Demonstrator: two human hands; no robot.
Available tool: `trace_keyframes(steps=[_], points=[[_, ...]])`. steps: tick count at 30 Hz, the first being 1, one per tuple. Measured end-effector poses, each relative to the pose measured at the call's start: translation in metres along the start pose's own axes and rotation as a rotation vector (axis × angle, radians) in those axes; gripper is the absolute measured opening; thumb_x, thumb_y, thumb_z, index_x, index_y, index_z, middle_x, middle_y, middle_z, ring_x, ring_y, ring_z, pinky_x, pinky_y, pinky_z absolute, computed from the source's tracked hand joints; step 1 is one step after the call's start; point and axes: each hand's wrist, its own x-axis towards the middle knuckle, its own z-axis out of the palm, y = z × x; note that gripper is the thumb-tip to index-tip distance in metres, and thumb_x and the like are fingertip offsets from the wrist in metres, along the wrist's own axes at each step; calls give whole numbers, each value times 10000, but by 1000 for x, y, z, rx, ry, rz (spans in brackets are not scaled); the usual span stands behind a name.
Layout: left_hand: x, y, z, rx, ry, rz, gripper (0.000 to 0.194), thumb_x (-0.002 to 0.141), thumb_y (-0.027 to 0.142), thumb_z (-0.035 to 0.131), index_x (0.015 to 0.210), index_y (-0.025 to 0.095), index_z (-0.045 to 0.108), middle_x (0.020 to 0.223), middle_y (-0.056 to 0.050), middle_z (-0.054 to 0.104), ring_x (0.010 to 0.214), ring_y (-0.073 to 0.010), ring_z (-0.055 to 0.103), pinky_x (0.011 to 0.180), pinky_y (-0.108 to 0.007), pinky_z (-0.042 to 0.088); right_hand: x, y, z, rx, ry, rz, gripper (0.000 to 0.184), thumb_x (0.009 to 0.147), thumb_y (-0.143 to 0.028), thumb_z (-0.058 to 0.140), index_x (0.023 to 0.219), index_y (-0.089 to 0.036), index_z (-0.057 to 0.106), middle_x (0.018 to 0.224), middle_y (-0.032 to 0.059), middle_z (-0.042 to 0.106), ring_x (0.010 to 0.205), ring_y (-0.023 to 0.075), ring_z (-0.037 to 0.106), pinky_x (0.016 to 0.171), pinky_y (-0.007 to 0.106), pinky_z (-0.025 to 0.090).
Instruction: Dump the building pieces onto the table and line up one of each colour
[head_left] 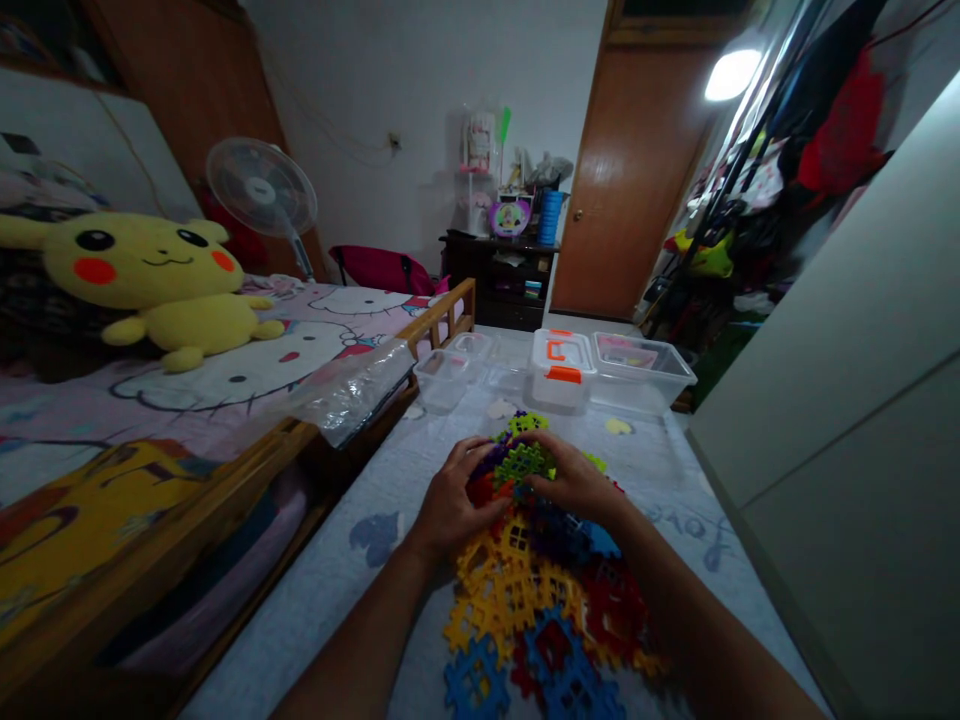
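Observation:
A heap of interlocking plastic building pieces (537, 600) in yellow, red, blue and purple lies on a pale grey-blue printed sheet (360, 590). My left hand (457, 490) and my right hand (571, 476) are close together on top of the heap. Both curl around a joined cluster of pieces, with a lime green piece (523, 462) showing between them. The left hand presses on its purple and red parts. Much of the cluster is hidden under my fingers.
Clear plastic storage boxes (562, 370), one with orange latches, stand just beyond the heap. A crumpled clear plastic bag (356, 392) lies over the wooden bed rail (439, 325) at left. A yellow plush toy (142, 275) sits on the bed. A pale wardrobe panel (847, 400) stands at right.

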Motion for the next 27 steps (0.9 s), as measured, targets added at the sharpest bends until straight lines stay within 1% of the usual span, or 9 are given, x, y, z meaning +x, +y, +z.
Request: trace_keyframes(steps=[6,8,10,12,14,16,18,21,27], points=[[2,-6,0,22,129,-70,205,818,243,648,1013,220,705,1178,-74,619,1126,-241,610,1007,-400,491,-30,2,-17,63,114,83,461,785,-173,559,1240,-237,536,1197,64,653,1111,241,619,1006,467,478],[3,-9,-1,20,137,-85,169,837,250,626,979,213,710,1169,-74,614,1119,-234,612,1003,-384,493,-44,7,-25,26,129,132,423,814,-210,548,1236,-237,541,1177,69,661,1094,247,628,1001,478,481],[3,-9,-2,23,124,-96,169,861,257,595,979,212,708,1174,-75,604,1130,-228,606,1010,-378,488,-60,13,-32,-24,126,186,427,848,-275,552,1273,-233,530,1229,95,647,1152,268,607,1040,504,449],[2,-9,-3,55,110,-107,190,865,288,597,1008,218,701,1210,-81,586,1179,-242,581,1050,-404,460,-77,19,-36,-73,102,241,557,854,-372,598,1378,-236,467,1371,128,572,1273,303,534,1100,536,390],[1,-10,-4,107,93,-137,313,821,367,663,1100,225,675,1305,-95,534,1264,-281,523,1099,-453,413,-93,24,-38,-136,64,268,826,782,-466,706,1493,-251,346,1514,147,438,1385,348,417,1145,562,327],[-1,-11,-4,149,45,-189,620,719,468,760,1267,233,590,1419,-118,441,1347,-330,445,1129,-497,373,-106,28,-39,-208,26,280,1113,657,-510,812,1562,-257,215,1584,165,326,1434,394,329,1161,585,291],[-3,-14,-3,182,-33,-237,946,604,524,832,1418,233,448,1493,-151,353,1393,-373,387,1132,-525,358,-113,32,-37,-257,-11,318,1297,568,-517,865,1588,-232,117,1594,202,288,1434,434,311,1150,612,289],[-6,-17,-1,241,-117,-242,1172,510,537,877,1498,233,325,1530,-186,308,1408,-414,351,1121,-561,347,-116,36,-31,-245,-23,370,1374,547,-498,878,1594,-206,38,1576,236,303,1417,454,331,1130,635,300],[-7,-14,6,251,-202,-160,1238,424,505,914,1498,276,343,1568,-163,252,1419,-435,326,1126,-580,332,-103,30,-14,-96,57,295,1347,580,-404,880,1587,-258,-1,1607,200,244,1448,406,291,1158,601,267]])
